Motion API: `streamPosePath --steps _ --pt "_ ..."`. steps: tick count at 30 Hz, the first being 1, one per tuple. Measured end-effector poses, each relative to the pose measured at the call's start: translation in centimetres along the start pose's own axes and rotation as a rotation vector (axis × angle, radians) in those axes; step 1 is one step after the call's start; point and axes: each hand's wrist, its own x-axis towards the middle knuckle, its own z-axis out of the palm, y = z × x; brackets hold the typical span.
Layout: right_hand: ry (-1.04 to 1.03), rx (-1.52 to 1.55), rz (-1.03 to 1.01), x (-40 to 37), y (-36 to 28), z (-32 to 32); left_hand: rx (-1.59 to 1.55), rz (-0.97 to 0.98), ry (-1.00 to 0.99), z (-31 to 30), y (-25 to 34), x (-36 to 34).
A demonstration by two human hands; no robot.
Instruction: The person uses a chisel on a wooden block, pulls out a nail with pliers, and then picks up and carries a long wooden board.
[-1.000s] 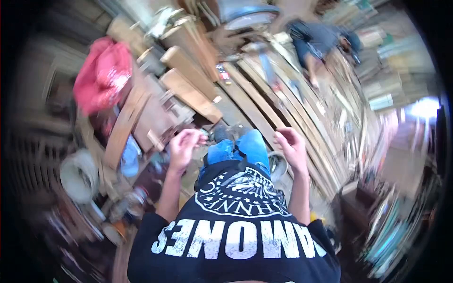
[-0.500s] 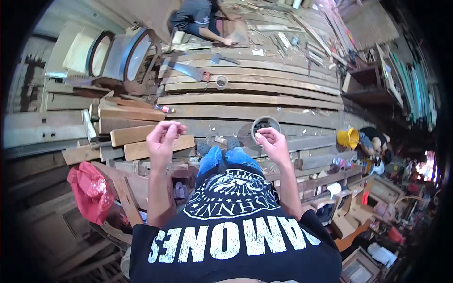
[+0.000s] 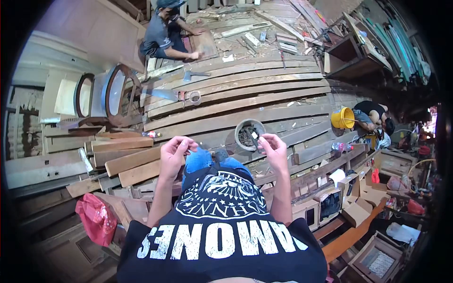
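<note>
I look down over my black printed shirt and blue jeans. My left hand [image 3: 175, 152] is raised in front of me, fingers curled with thumb against fingertips; nothing shows in it. My right hand [image 3: 273, 148] is raised too, pinching a small dark thin piece [image 3: 255, 136] between thumb and fingers. Just beyond my right hand a round tin [image 3: 241, 127] holding dark bits stands on the long wooden planks [image 3: 236, 89] that cover the floor.
One person [image 3: 165, 33] kneels at the far end, working on a board. Another person [image 3: 373, 113] crouches at the right by a yellow bucket [image 3: 343, 118]. A hammer [image 3: 193, 74] and a roll [image 3: 194, 97] lie on the planks. Stacked timber [image 3: 127, 160], a red cloth [image 3: 96, 217] and boxes [image 3: 358, 207] crowd both sides.
My head has swung round, so the planks and the kneeling person moved across the view. Both hands stayed raised in front of me; the right hand now sits beside the tin.
</note>
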Motion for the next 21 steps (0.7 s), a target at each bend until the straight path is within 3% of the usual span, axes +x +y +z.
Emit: streamPosePath --steps 13,21 --pt "0.282 0.251 0.02 0.1 3.3 -5.4 0.143 -0.124 -0.465 8.4 2.3 10.7" --pt "0.404 0.348 0.157 8.9 1.8 -5.5 0.202 -0.264 -0.648 14.5 1.4 24.0"
